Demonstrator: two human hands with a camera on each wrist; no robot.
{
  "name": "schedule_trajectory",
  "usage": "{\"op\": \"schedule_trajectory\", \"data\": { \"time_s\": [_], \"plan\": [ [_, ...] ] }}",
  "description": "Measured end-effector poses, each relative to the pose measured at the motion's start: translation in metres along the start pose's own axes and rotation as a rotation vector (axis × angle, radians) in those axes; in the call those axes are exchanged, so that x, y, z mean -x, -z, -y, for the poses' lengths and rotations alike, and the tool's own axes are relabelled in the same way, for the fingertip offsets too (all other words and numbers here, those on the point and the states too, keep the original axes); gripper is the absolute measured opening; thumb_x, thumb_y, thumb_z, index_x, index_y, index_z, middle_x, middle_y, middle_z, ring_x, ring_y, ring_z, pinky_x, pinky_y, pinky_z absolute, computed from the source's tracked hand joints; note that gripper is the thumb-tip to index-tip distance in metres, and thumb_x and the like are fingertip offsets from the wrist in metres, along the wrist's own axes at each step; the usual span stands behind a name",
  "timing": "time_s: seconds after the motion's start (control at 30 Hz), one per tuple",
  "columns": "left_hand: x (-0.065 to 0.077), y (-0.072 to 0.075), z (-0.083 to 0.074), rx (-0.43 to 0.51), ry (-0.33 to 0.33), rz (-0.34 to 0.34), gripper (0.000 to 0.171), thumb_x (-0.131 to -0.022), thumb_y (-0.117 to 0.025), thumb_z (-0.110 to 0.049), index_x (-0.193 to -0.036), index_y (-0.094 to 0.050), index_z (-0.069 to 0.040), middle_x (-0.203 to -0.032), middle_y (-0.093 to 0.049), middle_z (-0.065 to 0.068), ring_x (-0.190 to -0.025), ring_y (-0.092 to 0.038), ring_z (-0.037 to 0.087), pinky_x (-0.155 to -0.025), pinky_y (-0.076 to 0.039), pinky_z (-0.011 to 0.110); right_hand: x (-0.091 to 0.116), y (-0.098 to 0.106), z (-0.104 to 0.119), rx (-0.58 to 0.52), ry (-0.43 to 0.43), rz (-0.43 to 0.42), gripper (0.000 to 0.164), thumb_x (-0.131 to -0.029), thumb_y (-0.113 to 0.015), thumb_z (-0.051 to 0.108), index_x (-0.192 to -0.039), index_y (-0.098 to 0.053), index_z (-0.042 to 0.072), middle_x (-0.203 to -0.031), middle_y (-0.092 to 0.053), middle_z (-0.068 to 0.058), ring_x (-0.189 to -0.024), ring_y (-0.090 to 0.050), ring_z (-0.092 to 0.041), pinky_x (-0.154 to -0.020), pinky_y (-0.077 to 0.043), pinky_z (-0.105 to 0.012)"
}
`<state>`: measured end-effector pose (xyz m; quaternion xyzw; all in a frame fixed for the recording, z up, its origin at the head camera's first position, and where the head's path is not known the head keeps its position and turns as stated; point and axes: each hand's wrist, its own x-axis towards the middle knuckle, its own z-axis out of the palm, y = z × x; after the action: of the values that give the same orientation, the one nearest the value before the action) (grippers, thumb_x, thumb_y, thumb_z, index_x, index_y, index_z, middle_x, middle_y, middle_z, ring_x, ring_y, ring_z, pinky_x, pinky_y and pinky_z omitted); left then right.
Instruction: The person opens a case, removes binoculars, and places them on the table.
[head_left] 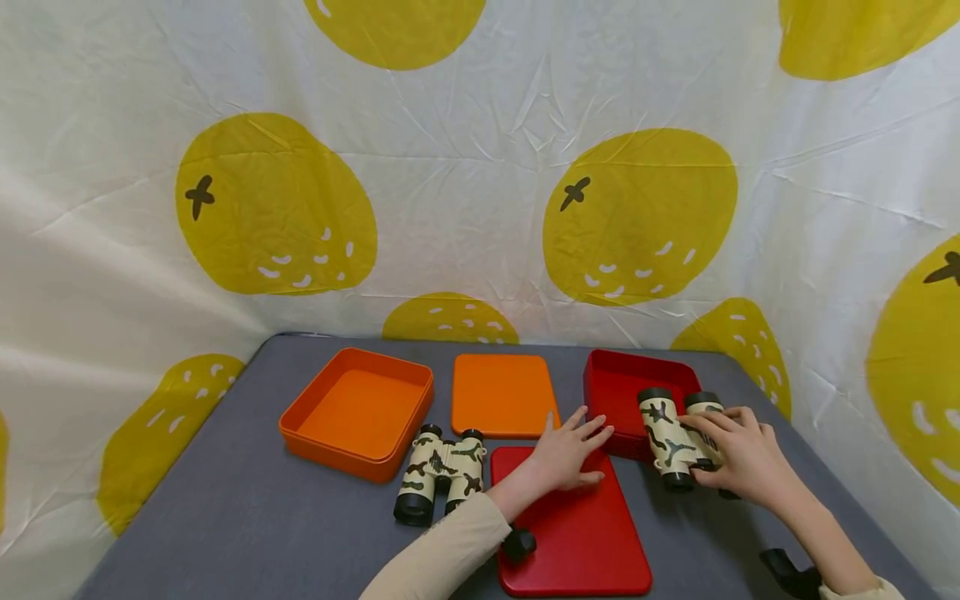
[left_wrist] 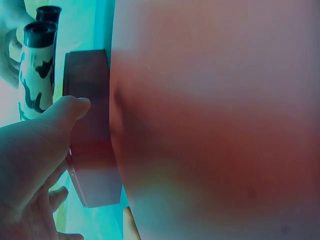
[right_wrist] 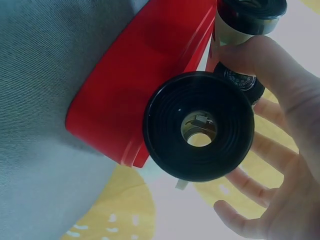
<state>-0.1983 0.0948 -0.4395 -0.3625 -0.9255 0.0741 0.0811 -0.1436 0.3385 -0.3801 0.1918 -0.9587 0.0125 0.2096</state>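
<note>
Camouflage-patterned binoculars (head_left: pixel 662 433) are in my right hand (head_left: pixel 746 458), held over the near right part of an open red box (head_left: pixel 617 396). The right wrist view shows my thumb and fingers around one barrel, with a black eyepiece ring (right_wrist: pixel 160 127) facing the camera beside the red box wall (right_wrist: pixel 130 75). My left hand (head_left: pixel 564 457) has its fingers spread over the far end of a flat red lid (head_left: pixel 573 533), fingertips at the box's near left corner. In the left wrist view, the left thumb (left_wrist: pixel 75 107) overlaps the box's side.
A second pair of camouflage binoculars (head_left: pixel 442 467) lies left of the red lid, partly hidden by my left sleeve (head_left: pixel 457 542). Behind it are an open orange box (head_left: pixel 360 408) and a flat orange lid (head_left: pixel 502 396). A patterned curtain (head_left: pixel 465 200) hangs around the grey table (head_left: pixel 247 500).
</note>
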Motion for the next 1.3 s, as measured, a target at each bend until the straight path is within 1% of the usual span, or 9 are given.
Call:
{"op": "schedule_trajectory", "data": {
  "time_s": [0.3, 0.57, 0.73, 0.97, 1.07, 1.3],
  "plan": [
    [0.0, 0.0, -0.001, 0.006, 0.01, 0.002, 0.069, -0.083, -0.04, -0.063, -0.142, -0.015, -0.036, -0.148, -0.018, -0.015, -0.139, -0.015, 0.012, -0.104, -0.03, 0.046, 0.018, -0.001, 0.011, 0.021, 0.024, -0.027, 0.071, -0.045, -0.083, 0.028, -0.11, -0.057, 0.016, -0.106, -0.06, -0.008, -0.091, -0.041, -0.029, -0.059, -0.035, -0.047],
    [0.0, 0.0, -0.002, 0.01, 0.013, -0.004, 0.069, -0.082, -0.038, -0.064, -0.142, -0.016, -0.036, -0.148, -0.018, -0.015, -0.138, -0.015, 0.011, -0.105, -0.03, 0.046, 0.032, -0.002, 0.021, 0.031, 0.019, -0.008, 0.072, -0.043, -0.083, 0.027, -0.109, -0.057, 0.017, -0.106, -0.06, -0.007, -0.092, -0.04, -0.029, -0.06, -0.036, -0.047],
    [0.001, 0.001, -0.001, 0.027, 0.009, -0.007, 0.069, -0.083, -0.039, -0.063, -0.142, -0.017, -0.035, -0.148, -0.019, -0.015, -0.138, -0.015, 0.012, -0.105, -0.03, 0.047, 0.038, -0.002, 0.026, 0.027, 0.007, 0.013, 0.075, -0.041, -0.084, 0.028, -0.109, -0.056, 0.017, -0.107, -0.059, -0.007, -0.092, -0.04, -0.03, -0.062, -0.035, -0.048],
    [0.003, 0.004, 0.0, 0.032, 0.006, 0.004, 0.069, -0.083, -0.04, -0.062, -0.142, -0.017, -0.034, -0.148, -0.018, -0.014, -0.138, -0.016, 0.012, -0.104, -0.03, 0.047, 0.045, -0.003, 0.031, 0.014, -0.001, 0.015, 0.075, -0.039, -0.084, 0.027, -0.108, -0.057, 0.018, -0.106, -0.058, -0.006, -0.092, -0.039, -0.03, -0.062, -0.034, -0.045],
    [0.003, 0.004, 0.0, 0.033, 0.004, 0.001, 0.069, -0.083, -0.04, -0.062, -0.142, -0.017, -0.035, -0.149, -0.018, -0.014, -0.138, -0.016, 0.013, -0.104, -0.03, 0.047, 0.048, -0.003, 0.034, 0.019, -0.01, 0.034, 0.073, -0.04, -0.085, 0.029, -0.107, -0.058, 0.018, -0.105, -0.058, -0.005, -0.092, -0.04, -0.03, -0.062, -0.035, -0.044],
    [0.002, 0.003, 0.0, 0.036, -0.001, 0.001, 0.069, -0.083, -0.04, -0.062, -0.142, -0.018, -0.034, -0.148, -0.019, -0.014, -0.138, -0.017, 0.013, -0.104, -0.03, 0.047, 0.052, -0.006, 0.037, 0.012, -0.05, 0.126, 0.068, -0.043, -0.084, 0.034, -0.105, -0.059, 0.019, -0.104, -0.057, -0.001, -0.092, -0.04, -0.028, -0.062, -0.035, -0.042]
  ]
}}
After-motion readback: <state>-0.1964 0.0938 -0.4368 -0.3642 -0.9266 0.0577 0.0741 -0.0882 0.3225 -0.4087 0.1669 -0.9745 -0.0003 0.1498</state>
